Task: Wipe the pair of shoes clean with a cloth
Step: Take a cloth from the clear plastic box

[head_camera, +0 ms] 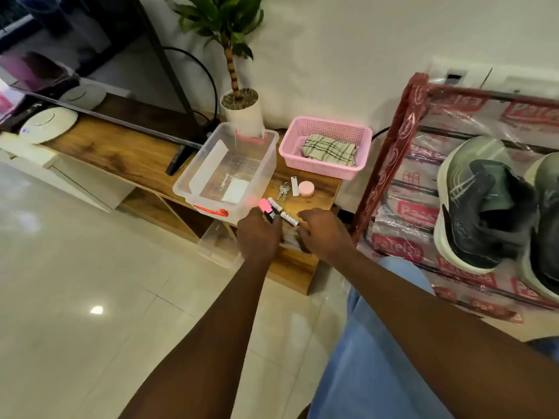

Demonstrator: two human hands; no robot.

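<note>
A pair of dark green and black sneakers with white soles stands on a plastic-wrapped red shoe rack at the right: one shoe in full view, the other cut by the frame edge. A folded checked cloth lies in a pink basket on the wooden shelf. My left hand holds a pink highlighter over the shelf's front corner. My right hand hovers beside it with fingers loosely curled downward over markers; whether it grips anything is unclear.
A clear plastic bin with red latches sits left of the basket. Keys, a white tag and a small pink round case lie on the shelf. A potted plant, a TV and white round devices stand further back. Glossy tiled floor lies below.
</note>
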